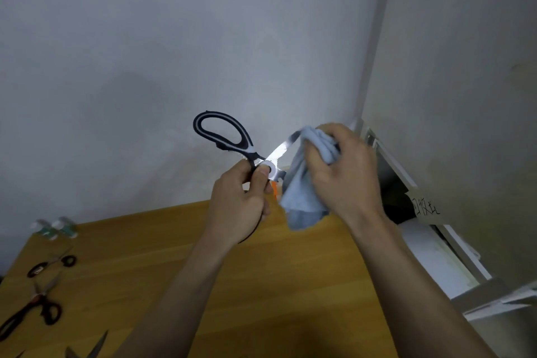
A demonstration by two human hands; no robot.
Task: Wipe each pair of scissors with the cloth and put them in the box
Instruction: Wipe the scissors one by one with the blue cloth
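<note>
Head view: left hand (pixel 241 200) grips steel scissors (pixel 232 142); right hand (pixel 345 174) pinches soft blue cloth (pixel 302 197) round blade.

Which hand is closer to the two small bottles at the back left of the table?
Left. The left hand is raised right of the bottles, gripping the scissors; the right hand is farther right, holding the cloth.

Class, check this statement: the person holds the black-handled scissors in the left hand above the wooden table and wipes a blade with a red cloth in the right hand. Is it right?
Not quite. In the head view the cloth is light blue, not red. The rest stands: the left hand holds the black-handled scissors above the wooden table, and the right hand wipes a blade with the cloth.
</note>
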